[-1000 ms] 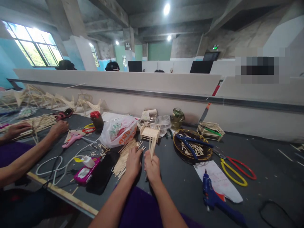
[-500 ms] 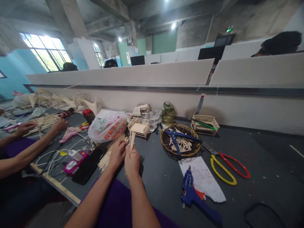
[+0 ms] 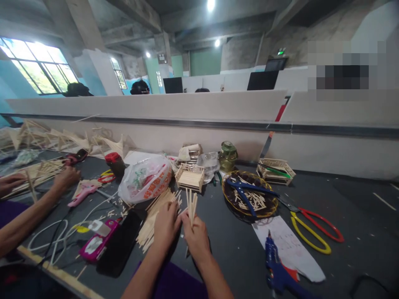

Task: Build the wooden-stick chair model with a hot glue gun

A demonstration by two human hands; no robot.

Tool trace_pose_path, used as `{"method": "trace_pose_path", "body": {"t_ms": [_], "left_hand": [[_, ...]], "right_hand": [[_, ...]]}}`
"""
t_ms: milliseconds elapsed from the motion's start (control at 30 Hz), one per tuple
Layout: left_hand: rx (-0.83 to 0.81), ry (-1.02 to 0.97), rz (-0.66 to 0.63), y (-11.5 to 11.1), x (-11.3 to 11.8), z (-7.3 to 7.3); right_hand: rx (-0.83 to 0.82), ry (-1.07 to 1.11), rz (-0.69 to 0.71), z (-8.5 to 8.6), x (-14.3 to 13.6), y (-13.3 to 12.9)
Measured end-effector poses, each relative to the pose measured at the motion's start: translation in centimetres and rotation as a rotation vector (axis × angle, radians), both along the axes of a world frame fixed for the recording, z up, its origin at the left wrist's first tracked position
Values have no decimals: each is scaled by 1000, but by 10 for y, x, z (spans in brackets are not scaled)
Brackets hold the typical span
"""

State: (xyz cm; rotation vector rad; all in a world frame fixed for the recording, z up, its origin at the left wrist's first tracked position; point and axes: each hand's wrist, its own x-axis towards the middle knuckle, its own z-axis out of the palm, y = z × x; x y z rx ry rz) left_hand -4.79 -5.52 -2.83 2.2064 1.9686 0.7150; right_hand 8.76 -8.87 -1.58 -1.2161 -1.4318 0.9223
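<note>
My right hand (image 3: 197, 237) is closed around a small bundle of thin wooden sticks (image 3: 191, 202), which stand nearly upright with their tops fanned slightly apart. Close beside it, my left hand (image 3: 167, 224) lies at the right edge of a loose pile of sticks (image 3: 149, 226). Its fingers are bent together, and what is between them, if anything, is hidden. Just beyond my hands stands a little stick-built bench (image 3: 190, 177). To the right, a round basket (image 3: 225, 198) holds short stick pieces and blue-handled pliers (image 3: 241, 191).
Right: red-and-yellow-handled scissors (image 3: 311, 226), paper (image 3: 291, 245), a blue glue gun (image 3: 276, 261) and another small bench (image 3: 276, 171). Left: a plastic bag (image 3: 137, 182), a black phone (image 3: 120, 245), a magenta device (image 3: 98, 245), white cables and a co-worker's arm (image 3: 34, 211). A low partition (image 3: 187, 106) runs behind.
The view has shifted, so the table things sit lower and mostly farther right. My hands have drawn slightly apart, and the bundle in my right hand looks more spread.
</note>
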Motion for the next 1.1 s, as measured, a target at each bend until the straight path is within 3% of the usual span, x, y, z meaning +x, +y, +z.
{"method": "trace_pose_path", "body": {"t_ms": [200, 400, 567, 667, 767, 967, 1100], "left_hand": [[-119, -193, -10, 3, -20, -10], [-79, -311, -44, 13, -32, -18], [-22, -449, 34, 10, -41, 2], [62, -691, 102, 8, -46, 16], [149, -920, 170, 9, -46, 20], [76, -683, 91, 13, -44, 16], [-3, -370, 144, 8, -43, 19]], "right_hand": [[-86, 86, 192, -2, -10, -6], [-344, 252, 42, -13, -16, 2], [-218, 402, 21, -4, -13, 4], [-83, 427, -15, 5, -10, 2], [12, 340, -48, 6, -12, 4], [-163, 379, 58, -13, -23, 12], [-211, 416, 10, -17, -16, 13]]}}
